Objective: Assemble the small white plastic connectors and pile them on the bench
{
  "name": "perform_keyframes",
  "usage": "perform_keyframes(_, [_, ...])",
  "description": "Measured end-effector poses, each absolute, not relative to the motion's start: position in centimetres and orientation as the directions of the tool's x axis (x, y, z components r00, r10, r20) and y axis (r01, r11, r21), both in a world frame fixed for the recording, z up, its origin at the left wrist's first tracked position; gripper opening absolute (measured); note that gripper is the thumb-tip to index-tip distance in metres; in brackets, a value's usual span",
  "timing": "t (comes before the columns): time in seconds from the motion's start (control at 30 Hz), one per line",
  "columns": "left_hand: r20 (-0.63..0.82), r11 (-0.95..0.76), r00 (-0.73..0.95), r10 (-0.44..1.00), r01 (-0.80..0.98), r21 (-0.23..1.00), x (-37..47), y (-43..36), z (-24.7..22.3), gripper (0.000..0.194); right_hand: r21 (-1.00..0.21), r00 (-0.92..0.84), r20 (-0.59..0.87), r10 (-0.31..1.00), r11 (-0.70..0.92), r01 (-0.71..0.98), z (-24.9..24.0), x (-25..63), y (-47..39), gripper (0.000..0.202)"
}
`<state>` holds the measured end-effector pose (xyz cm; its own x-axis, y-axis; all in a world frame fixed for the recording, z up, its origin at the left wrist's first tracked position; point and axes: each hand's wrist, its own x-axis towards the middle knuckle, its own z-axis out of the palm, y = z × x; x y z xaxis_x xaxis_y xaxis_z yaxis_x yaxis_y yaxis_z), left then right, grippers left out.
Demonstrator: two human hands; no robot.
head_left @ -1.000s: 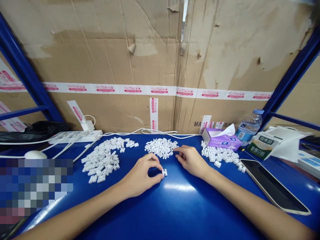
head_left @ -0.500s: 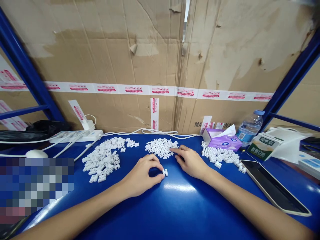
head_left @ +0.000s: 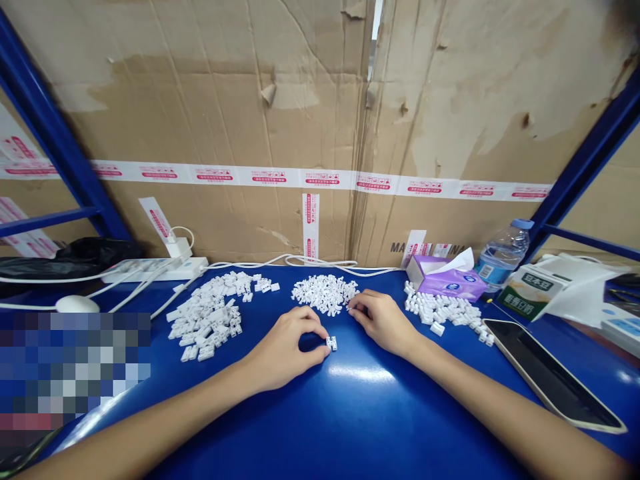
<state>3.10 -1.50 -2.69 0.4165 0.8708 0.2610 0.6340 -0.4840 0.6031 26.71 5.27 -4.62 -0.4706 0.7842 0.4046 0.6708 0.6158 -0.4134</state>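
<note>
Between thumb and index finger, my left hand (head_left: 287, 347) grips a small white plastic block (head_left: 331, 343) just above the blue table (head_left: 320, 427). My right hand (head_left: 383, 320) is closed in a pinch at the right edge of the middle pile of tiny white pieces (head_left: 323, 293); what its fingertips hold is too small to make out. A larger pile of white blocks (head_left: 207, 317) lies to the left of my left hand. Right of my right hand is another pile of white blocks (head_left: 440, 310).
Behind the right pile stand a purple tissue pack (head_left: 447, 280) and a water bottle (head_left: 504, 257). A phone (head_left: 553, 373) lies at the right, near a green and white box (head_left: 530, 290). A power strip (head_left: 155, 269) with white cables runs along the back left.
My right hand's extended index finger has drawn back from the middle pile and bent toward the thumb. My left hand keeps its grip on the block. The view has shifted slightly.
</note>
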Motion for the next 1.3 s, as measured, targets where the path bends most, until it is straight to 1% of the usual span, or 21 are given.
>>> perform_keyframes(0.23, [0.284, -0.504, 0.425, 0.860, 0.613, 0.609, 3.1, -1.6, -2.6, 0.006, -0.466, -0.450, 0.443, 0.776, 0.628, 0.624, -4.4, 26.8, 5.1, 0.007])
perform_keyframes(0.33, [0.291, -0.510, 0.427, 0.856, 0.611, 0.605, 3.1, -1.6, -2.5, 0.007, -0.506, -0.451, 0.451, 0.770, 0.637, 0.581, -4.2, 26.8, 4.9, 0.008])
perform_keyframes(0.6, [0.313, -0.531, 0.436, 0.844, 0.598, 0.600, 3.1, -1.6, -2.8, 0.009, -0.603, -0.548, 0.412, 0.728, 0.669, 0.435, -3.1, 25.6, 2.5, 0.008])
perform_keyframes(0.87, [0.307, -0.531, 0.440, 0.844, 0.607, 0.590, 3.1, -1.7, -2.7, 0.009, -0.659, -0.634, 0.341, 0.695, 0.657, 0.366, -3.3, 25.4, 2.1, 0.012])
perform_keyframes(1.1, [0.309, -0.538, 0.446, 0.840, 0.605, 0.587, 3.1, -1.7, -2.8, 0.009, -0.687, -0.646, 0.312, 0.697, 0.635, 0.353, -3.0, 25.4, 2.1, 0.014])
perform_keyframes(1.3, [0.321, -0.543, 0.443, 0.837, 0.601, 0.586, 3.1, -1.7, -2.9, 0.010, -0.680, -0.642, 0.311, 0.701, 0.636, 0.366, -3.1, 25.2, 2.0, 0.014])
